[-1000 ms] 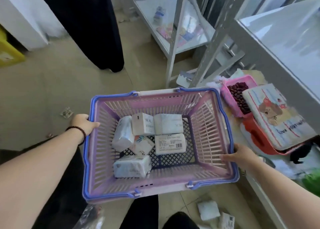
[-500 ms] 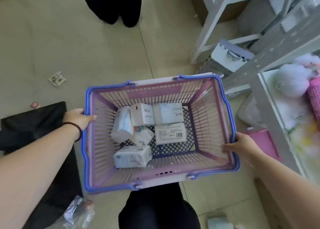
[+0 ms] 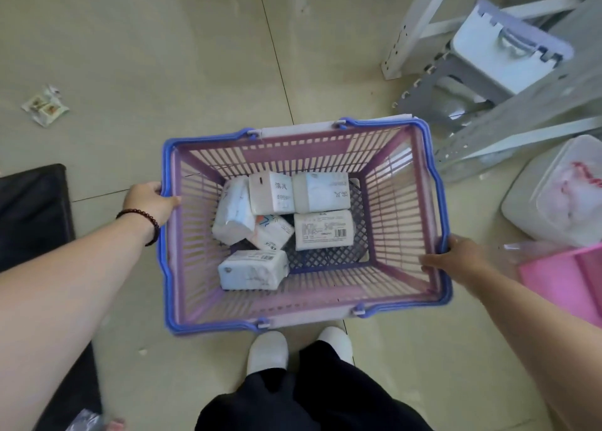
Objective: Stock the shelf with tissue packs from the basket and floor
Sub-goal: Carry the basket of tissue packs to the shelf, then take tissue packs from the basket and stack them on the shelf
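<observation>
1. Basket (image 3: 404,209), pink slatted plastic with a blue rim and folded handles, is held over the tiled floor (image 3: 163,55) just ahead of the person's white shoes (image 3: 267,352).
2. Tissue packs (image 3: 321,192) lie in its bottom, six of them: two side by side along the far wall, one standing on its side at the left, a small tilted one in the middle, one showing a barcode at the right, and one (image 3: 252,269) nearest the person.
3. Left hand (image 3: 148,199), with a dark bead bracelet on the wrist, grips the basket's left rim; its thumb hooks over the blue edge, the fingers are hidden outside.
4. Right hand (image 3: 456,258) holds the right rim, its fingers (image 3: 430,261) lying along the inside of the wall and the thumb over the blue edge.
5. Shelf frame (image 3: 508,127), grey perforated metal, slants across the upper right, with a white post (image 3: 410,29) beyond it.
6. Folding stool (image 3: 495,55), pale with a lilac edge, sits between those uprights.
7. Clear lidded box (image 3: 560,196) stands right of the basket, and a pink tray (image 3: 566,277) is just beside the right wrist.
8. Black bag (image 3: 32,215) lies on the floor at the left.
9. Small wrappers (image 3: 45,106) lie on the floor well apart at the upper left.
</observation>
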